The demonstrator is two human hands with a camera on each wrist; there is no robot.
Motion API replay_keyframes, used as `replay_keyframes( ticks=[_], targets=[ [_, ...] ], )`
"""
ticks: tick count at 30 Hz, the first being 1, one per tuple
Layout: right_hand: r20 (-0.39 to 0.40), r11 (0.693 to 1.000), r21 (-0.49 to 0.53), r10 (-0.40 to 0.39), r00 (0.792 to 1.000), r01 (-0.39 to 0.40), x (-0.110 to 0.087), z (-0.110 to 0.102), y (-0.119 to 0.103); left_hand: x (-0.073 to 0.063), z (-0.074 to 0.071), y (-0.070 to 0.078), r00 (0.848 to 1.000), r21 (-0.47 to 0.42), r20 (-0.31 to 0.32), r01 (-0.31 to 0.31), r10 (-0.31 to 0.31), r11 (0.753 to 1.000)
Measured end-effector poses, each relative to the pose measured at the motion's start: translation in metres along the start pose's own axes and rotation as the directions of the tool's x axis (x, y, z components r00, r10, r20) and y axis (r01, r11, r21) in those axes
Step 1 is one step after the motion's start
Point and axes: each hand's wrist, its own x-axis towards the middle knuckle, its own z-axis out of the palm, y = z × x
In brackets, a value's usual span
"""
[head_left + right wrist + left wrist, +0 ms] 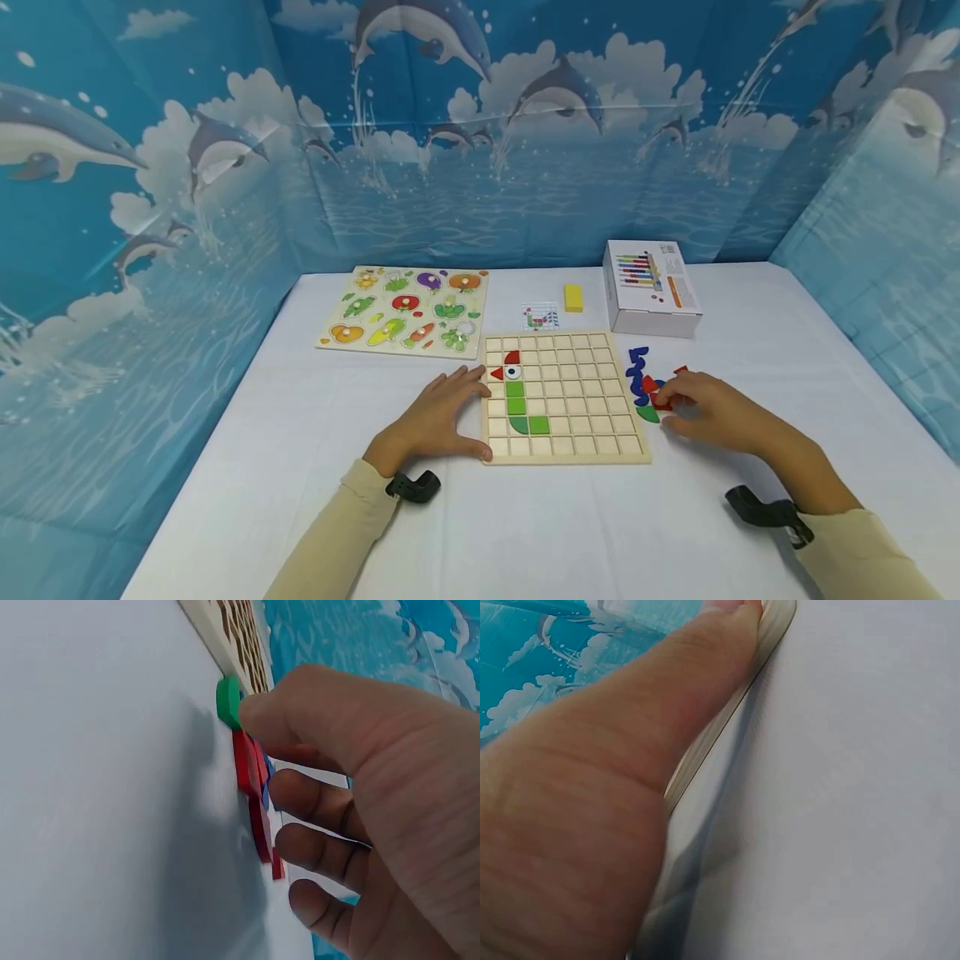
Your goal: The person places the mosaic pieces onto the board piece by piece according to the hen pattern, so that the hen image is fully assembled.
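My left hand (435, 417) rests at the left edge of a wooden grid board (585, 404), fingers spread; its thumb (712, 660) touches the board's near corner. On the board lie a red quarter-round piece (512, 357), a red triangle (497, 373), a white eye piece (512, 372), green squares (516, 406) and a green quarter-round (518, 425). Right of the board, my right hand (712, 412) reaches over loose pieces with loosely bent fingers. Beneath and beside its fingertips are red pieces (246, 765) and a green piece (227, 703). No piece shows lifted from the table.
Blue pieces (637, 375) lie along the board's right edge. Behind the board are a small pattern card (540, 316), a yellow block (573, 297) and a white box (656, 287). A vegetable puzzle board (405, 312) lies at the back left. A dolphin-printed curtain (480, 200) surrounds the table.
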Motion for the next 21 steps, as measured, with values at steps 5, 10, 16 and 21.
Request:
replay_keyframes(
  ticks=[5,10,16,21],
  targets=[
    [0.02,0.998,0.02,0.055,0.998,-0.055,-0.011,-0.002,0.004,0.0,0.001,-0.001,1.0,0.002,0.0,0.0,0.0,1.0],
    [0.011,1.0,0.012,0.017,1.0,-0.017,-0.008,0.005,0.003,0.0,0.002,-0.001,1.0,-0.003,0.004,0.005,-0.005,1.0],
    [0.027,0.999,-0.034,-0.014,1.0,0.014,-0.002,0.009,0.002,0.0,0.002,-0.001,1.0,-0.017,0.001,-0.001,0.001,1.0],
    [0.038,0.999,-0.027,-0.024,0.999,0.025,-0.001,0.007,0.0,0.0,0.002,-0.002,1.0,-0.005,-0.001,-0.001,0.001,1.0]
  ],
)
